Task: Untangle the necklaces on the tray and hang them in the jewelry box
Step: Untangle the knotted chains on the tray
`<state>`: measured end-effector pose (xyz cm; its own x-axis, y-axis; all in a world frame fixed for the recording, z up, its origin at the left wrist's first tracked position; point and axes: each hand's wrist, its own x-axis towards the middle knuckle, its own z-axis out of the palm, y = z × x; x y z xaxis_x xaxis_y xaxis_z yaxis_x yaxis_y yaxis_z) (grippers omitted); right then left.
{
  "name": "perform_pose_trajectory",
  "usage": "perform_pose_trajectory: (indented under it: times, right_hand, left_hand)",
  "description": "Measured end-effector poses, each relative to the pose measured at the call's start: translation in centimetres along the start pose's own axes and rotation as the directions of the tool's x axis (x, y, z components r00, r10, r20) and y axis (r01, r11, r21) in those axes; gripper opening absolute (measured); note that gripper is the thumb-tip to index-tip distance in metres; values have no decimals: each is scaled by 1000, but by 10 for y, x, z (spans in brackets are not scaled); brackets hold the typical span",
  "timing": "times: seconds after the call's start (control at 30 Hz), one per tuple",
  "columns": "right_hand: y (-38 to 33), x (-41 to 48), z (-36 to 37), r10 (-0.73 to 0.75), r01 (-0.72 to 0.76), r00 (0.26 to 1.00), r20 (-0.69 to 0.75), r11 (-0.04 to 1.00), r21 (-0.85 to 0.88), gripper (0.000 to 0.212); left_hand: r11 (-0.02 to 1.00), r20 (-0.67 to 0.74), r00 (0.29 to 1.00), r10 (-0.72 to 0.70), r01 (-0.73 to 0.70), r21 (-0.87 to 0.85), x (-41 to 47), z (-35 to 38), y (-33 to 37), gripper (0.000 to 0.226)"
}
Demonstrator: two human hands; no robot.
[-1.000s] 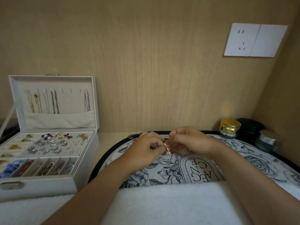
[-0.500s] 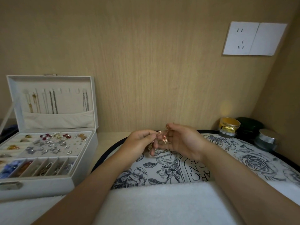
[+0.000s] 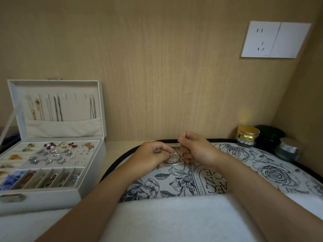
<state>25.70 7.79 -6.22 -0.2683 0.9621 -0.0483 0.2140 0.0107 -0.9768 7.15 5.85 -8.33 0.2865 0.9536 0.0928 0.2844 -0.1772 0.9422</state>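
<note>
1. Wood-panelled wall is backing the tabletop, which is carrying the tray.
2. Fingers of the left hand and the right hand are pinching the necklace just above the tray.
3. Pulling hard is risking tightening the tangle or snapping the chain.
4. Jewelry box is standing open at left; careless hanging is risking snagging chains already hung there.

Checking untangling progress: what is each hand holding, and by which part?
A thin necklace chain. The left hand pinches it beside the small pendant; the right hand pinches a strand higher up.
</note>
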Motion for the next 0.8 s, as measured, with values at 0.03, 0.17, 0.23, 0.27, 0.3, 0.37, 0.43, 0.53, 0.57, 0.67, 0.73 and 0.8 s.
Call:
perform_pose_trajectory:
  times: [0.03,0.17,0.23,0.27,0.3,0.37,0.43,0.53,0.57,0.67,0.73,0.8]
  right_hand:
    - [1,0,0,-16,16,1000,-15,1000,-15,19]
    - [2,1,-2,-88,87,994,-68,996,-27,17]
    - [5,2,-4,-109,106,991,-78,993,-45,14]
    - [6,3,-5,-109,105,991,-75,993,-53,12]
    - [8,4,-6,-110,106,992,-65,992,-64,12]
    - [9,4,-8,-131,127,991,-30,986,-110,20]
    - [6,-1,-10,-160,157,987,0,969,-191,31]
    - [-3,-8,-8,-188,189,982,29,940,-285,32]
    - [-4,-10,-8,-202,201,979,29,935,-293,28]
    - [-1,-9,-7,-259,251,966,14,920,-300,12]
    - [1,-8,-5,-285,270,959,-3,911,-312,9]
    - [2,-6,-2,-323,289,945,-46,895,-341,13]
  left_hand:
    - [1000,-12,1000,10,-10,28,0,1,-1,19]
    - [994,-59,996,66,-60,92,2,1,-4,9]
    - [993,-85,994,72,-64,98,3,0,-6,11]
    - [996,-91,994,56,-49,77,3,-1,-6,12]
    - [998,-88,996,34,-30,48,2,-2,-6,12]
    - [1000,-77,997,10,-10,-3,1,-4,-6,14]
    - [998,-73,997,1,-5,-61,1,-7,-6,15]
    - [993,-54,999,-6,0,-119,0,-7,-4,18]
    - [991,-48,999,-4,-2,-131,0,-7,-3,19]
    - [987,-43,999,-5,-2,-160,-1,-6,-1,20]
    - [989,-44,999,-9,2,-149,-1,-6,-2,20]
    - [991,-40,999,-11,5,-135,-1,-6,-2,20]
